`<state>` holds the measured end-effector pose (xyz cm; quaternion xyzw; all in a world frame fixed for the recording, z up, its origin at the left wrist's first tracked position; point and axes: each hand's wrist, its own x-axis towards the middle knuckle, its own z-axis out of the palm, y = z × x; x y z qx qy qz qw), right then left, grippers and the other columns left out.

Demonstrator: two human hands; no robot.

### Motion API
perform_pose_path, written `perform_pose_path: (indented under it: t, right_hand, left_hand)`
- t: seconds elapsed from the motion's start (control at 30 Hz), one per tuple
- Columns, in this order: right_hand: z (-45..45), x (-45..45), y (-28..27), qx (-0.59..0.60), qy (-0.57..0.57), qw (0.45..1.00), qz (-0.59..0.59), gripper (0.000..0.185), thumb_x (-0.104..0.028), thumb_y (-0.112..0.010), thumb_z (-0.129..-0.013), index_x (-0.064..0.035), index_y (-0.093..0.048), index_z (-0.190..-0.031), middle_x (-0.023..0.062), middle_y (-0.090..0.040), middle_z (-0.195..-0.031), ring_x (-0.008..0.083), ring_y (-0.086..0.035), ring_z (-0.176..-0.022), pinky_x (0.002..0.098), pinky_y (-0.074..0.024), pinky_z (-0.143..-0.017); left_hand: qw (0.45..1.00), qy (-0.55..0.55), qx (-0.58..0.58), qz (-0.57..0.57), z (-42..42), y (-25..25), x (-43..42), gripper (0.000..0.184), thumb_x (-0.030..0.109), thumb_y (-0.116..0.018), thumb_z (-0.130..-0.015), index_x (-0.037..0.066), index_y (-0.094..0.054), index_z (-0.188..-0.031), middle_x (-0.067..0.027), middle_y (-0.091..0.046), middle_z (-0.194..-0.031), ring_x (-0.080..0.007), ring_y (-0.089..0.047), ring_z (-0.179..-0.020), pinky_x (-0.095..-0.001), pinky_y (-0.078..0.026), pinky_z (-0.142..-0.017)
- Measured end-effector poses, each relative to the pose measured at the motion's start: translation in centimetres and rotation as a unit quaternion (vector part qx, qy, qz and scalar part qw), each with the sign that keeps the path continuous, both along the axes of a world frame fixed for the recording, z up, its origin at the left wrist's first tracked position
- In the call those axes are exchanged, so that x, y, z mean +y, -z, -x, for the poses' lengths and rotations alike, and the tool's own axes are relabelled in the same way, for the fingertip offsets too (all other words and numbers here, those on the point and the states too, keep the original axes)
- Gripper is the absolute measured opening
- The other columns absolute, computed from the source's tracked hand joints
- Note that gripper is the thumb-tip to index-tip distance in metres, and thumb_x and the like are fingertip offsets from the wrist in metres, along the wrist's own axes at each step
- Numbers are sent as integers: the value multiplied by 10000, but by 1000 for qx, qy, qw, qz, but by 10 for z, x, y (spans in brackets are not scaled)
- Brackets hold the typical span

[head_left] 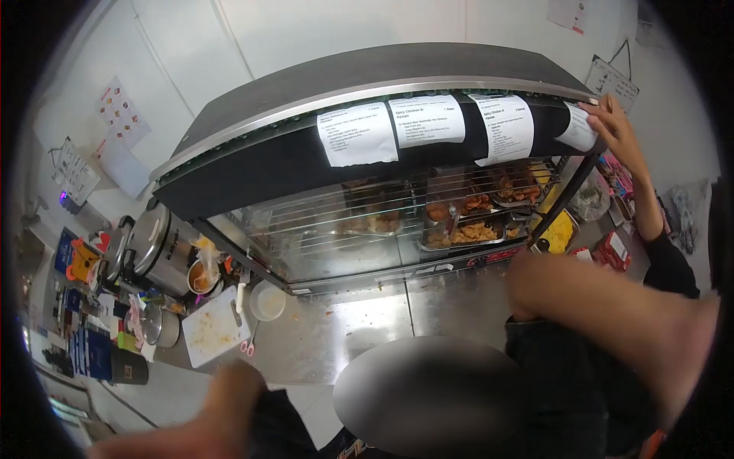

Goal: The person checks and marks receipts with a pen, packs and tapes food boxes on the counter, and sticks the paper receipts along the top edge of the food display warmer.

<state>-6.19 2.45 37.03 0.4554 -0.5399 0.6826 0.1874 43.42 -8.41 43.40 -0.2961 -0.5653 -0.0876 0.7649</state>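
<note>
Both of my bare forearms are bent close to the camera and blurred. My left forearm (180, 428) runs off at the lower left, and my right forearm (612, 314) runs to the right edge. Neither of my hands shows its fingers; what they hold or touch is outside the picture. Beyond my right forearm, another person's hand (613, 126), below which a dark sleeve (673, 264) shows, touches a curled paper slip (579, 128) at the right end of a black food warmer (252, 180). More printed order slips (430, 122) hang along its front.
Fried chicken (474, 232) lies in trays behind the warmer's glass. A steel counter (367, 314) runs below, with a stained cutting board (216, 327), red-handled scissors (247, 348), a plastic tub (267, 301) and a pot (159, 327) at left. A grey blurred oval covers the bottom middle.
</note>
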Motion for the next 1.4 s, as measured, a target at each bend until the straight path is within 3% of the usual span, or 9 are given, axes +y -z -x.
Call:
perform_pose_path:
  t: [0.07, 0.13, 0.2, 0.27, 0.3, 0.4, 0.53, 1.03, 1.4]
  right_hand:
    - [-105, -5, 26, 66, -128, 965, 219, 150, -203, -599, -988, -64, -604, -1045, 99, -607, -994, 231, -585, -837, 328, -449, -676]
    - [-180, -18, 61, 81, -301, 906, 288, 172, -230, -576, -1000, -73, -612, -942, 85, -620, -900, 234, -591, -755, 341, -440, -615]
    - [-220, -43, 96, 28, -421, 887, 190, 257, -258, -553, -1013, -81, -620, -838, 70, -634, -805, 237, -596, -672, 353, -430, -554]
    - [-229, -65, 134, 29, -398, 916, -26, 303, -219, -527, -1006, -86, -663, -772, 90, -665, -759, 192, -606, -655, 347, -475, -583]
    - [-232, -64, 153, 14, -412, 895, -172, 270, -242, -575, -984, 3, -664, -916, 124, -659, -789, 271, -628, -667, 388, -478, -606]
    - [-248, -57, 234, -29, -368, 835, -408, 258, -272, -572, -985, -37, -670, -940, 144, -683, -819, 329, -664, -742, 426, -507, -680]
    - [-258, -26, 304, 20, -326, 723, -609, 294, -356, -590, -983, -79, -679, -1026, 161, -710, -894, 367, -688, -852, 451, -531, -755]
    - [-281, -13, 336, 40, -342, 669, -659, 443, -458, -552, -997, -76, -648, -1201, 212, -707, -1075, 411, -667, -1002, 473, -516, -885]
    - [-196, 0, 302, 52, -280, 752, -595, 394, -400, -612, -965, -68, -667, -1167, 215, -708, -1009, 414, -675, -936, 470, -524, -838]
  left_hand:
    - [982, 5, -139, -127, 13, 104, -32, 288, 382, -646, -941, 135, -576, -1070, -57, -577, -1032, -251, -574, -940, -398, -473, -832]
    - [911, -6, -292, -291, 26, 201, -44, 297, 389, -665, -946, 124, -541, -1003, -65, -538, -940, -259, -575, -835, -385, -502, -739]
    - [742, -52, -457, -488, 23, 290, -36, 155, 138, -671, -877, 0, -626, -933, -159, -662, -935, -266, -632, -809, -357, -517, -747]
    - [574, -107, -600, -547, -13, 386, -16, 179, 181, -672, -927, 4, -653, -936, -133, -695, -855, -253, -670, -798, -357, -523, -746]
    - [472, -165, -659, -562, -42, 422, 1, 243, 252, -666, -954, 11, -661, -923, -177, -702, -849, -298, -696, -826, -384, -530, -745]
    - [352, -189, -744, -535, -175, 605, 55, 320, 327, -641, -969, 16, -673, -1039, -187, -718, -888, -324, -702, -829, -406, -541, -744]
    - [226, -120, -745, -616, -188, 659, 48, 320, 331, -648, -964, 24, -678, -1053, -181, -723, -902, -315, -703, -830, -402, -543, -748]
    - [183, -35, -730, -658, -175, 712, 19, 331, 344, -672, -947, 55, -698, -1105, -162, -741, -957, -282, -707, -833, -387, -550, -760]
    - [237, -38, -721, -650, -173, 717, 44, 349, 350, -707, -921, 93, -714, -1156, -142, -756, -994, -234, -713, -851, -361, -556, -763]
